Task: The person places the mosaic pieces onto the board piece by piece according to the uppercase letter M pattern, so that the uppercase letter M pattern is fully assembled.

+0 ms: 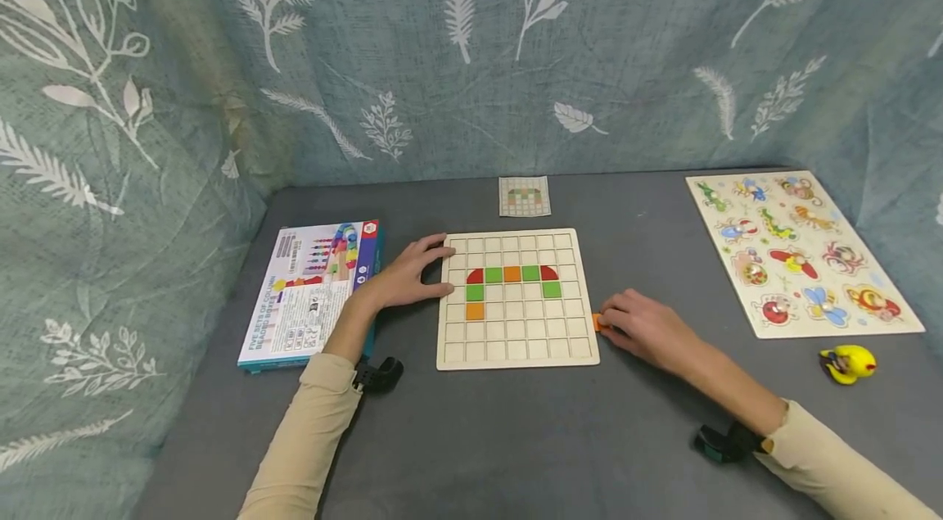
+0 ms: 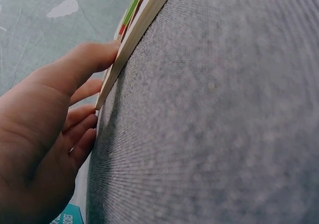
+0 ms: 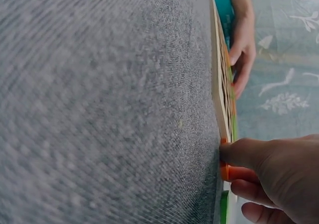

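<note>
A wooden grid board (image 1: 516, 348) lies flat on the dark cloth. Red, green and orange tiles fill an arch of its cells, with one orange tile (image 1: 475, 310) lowest on the left. My left hand (image 1: 401, 278) rests against the board's left edge, thumb and fingertips touching it; the left wrist view shows the thumb on the rim (image 2: 137, 40). Just off the board's right edge, my right hand (image 1: 651, 327) pinches an orange square tile (image 3: 224, 173) between thumb and finger. Below that hand in the right wrist view, a green piece (image 3: 224, 206) is partly hidden.
Behind the board lies a small pattern card (image 1: 525, 196) showing a similar arch. A beaded-toy box (image 1: 295, 299) sits left, beside my left forearm. To the right are an insect-and-animal puzzle board (image 1: 803, 254) and a yellow toy duck (image 1: 850, 363). A patterned curtain (image 1: 457, 94) hangs behind.
</note>
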`<action>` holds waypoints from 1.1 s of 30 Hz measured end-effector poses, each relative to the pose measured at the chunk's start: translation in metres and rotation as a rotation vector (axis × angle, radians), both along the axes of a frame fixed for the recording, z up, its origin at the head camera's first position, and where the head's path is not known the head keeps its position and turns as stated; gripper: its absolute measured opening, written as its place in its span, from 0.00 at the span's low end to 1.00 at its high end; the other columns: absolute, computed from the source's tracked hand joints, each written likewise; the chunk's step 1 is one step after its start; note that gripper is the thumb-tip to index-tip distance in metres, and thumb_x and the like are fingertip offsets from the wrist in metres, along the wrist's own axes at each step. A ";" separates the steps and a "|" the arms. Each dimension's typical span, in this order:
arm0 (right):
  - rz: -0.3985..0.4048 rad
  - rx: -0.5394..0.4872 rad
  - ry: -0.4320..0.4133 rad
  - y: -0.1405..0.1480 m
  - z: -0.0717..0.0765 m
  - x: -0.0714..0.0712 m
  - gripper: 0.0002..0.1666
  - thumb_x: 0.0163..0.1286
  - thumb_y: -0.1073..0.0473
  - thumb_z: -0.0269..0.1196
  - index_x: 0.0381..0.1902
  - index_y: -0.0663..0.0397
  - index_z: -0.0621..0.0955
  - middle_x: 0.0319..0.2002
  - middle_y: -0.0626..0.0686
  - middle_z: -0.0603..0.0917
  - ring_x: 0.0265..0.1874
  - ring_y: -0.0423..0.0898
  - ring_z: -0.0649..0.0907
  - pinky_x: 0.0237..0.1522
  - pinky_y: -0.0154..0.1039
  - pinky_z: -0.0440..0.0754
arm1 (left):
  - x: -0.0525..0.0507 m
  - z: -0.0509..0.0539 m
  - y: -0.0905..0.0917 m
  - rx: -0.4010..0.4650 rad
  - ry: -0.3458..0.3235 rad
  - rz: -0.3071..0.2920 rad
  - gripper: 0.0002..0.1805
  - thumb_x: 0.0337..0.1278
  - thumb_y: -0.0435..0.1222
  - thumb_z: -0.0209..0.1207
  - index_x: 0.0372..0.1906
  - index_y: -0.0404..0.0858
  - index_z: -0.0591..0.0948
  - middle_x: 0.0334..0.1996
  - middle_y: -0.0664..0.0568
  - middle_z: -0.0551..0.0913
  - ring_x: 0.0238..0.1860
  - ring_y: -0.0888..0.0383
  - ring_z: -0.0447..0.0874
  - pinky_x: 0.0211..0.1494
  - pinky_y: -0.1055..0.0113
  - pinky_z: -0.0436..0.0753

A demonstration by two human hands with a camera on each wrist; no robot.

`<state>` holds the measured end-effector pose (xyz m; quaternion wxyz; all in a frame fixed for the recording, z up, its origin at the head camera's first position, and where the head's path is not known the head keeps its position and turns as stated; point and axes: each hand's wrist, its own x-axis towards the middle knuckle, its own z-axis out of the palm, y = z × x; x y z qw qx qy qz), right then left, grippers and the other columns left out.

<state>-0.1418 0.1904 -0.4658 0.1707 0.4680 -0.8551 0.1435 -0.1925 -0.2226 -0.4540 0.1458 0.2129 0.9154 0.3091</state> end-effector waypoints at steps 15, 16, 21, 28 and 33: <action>0.004 -0.044 -0.019 -0.001 0.000 0.000 0.14 0.47 0.68 0.75 0.30 0.52 0.83 0.35 0.48 0.82 0.34 0.45 0.78 0.30 0.38 0.80 | -0.002 0.003 0.000 -0.001 0.017 -0.008 0.37 0.60 0.47 0.63 0.72 0.40 0.65 0.77 0.43 0.51 0.77 0.36 0.44 0.73 0.35 0.56; 0.000 -0.046 -0.025 -0.001 0.000 0.000 0.14 0.47 0.68 0.75 0.30 0.51 0.83 0.35 0.48 0.82 0.34 0.45 0.78 0.30 0.38 0.80 | -0.002 0.003 0.001 -0.001 0.016 -0.006 0.37 0.60 0.47 0.63 0.72 0.40 0.65 0.77 0.43 0.51 0.77 0.36 0.44 0.73 0.35 0.56; -0.019 -0.022 -0.059 -0.001 0.001 0.001 0.14 0.48 0.68 0.75 0.31 0.50 0.83 0.36 0.47 0.82 0.36 0.45 0.79 0.31 0.39 0.81 | 0.000 0.003 0.002 -0.006 0.010 -0.010 0.38 0.60 0.47 0.62 0.72 0.39 0.65 0.76 0.41 0.51 0.76 0.33 0.43 0.72 0.34 0.55; -0.035 0.005 -0.098 -0.001 0.002 0.002 0.13 0.50 0.68 0.74 0.31 0.50 0.83 0.36 0.47 0.82 0.35 0.44 0.78 0.31 0.39 0.80 | 0.000 0.001 0.001 -0.006 0.010 -0.010 0.37 0.60 0.47 0.63 0.72 0.40 0.65 0.76 0.43 0.51 0.77 0.36 0.45 0.72 0.35 0.57; -0.031 -0.001 -0.090 -0.001 0.002 0.000 0.13 0.49 0.68 0.74 0.31 0.50 0.83 0.36 0.47 0.82 0.35 0.44 0.78 0.30 0.39 0.80 | 0.000 0.003 0.001 0.006 0.020 -0.014 0.37 0.60 0.47 0.63 0.72 0.39 0.65 0.76 0.42 0.52 0.76 0.35 0.46 0.72 0.35 0.57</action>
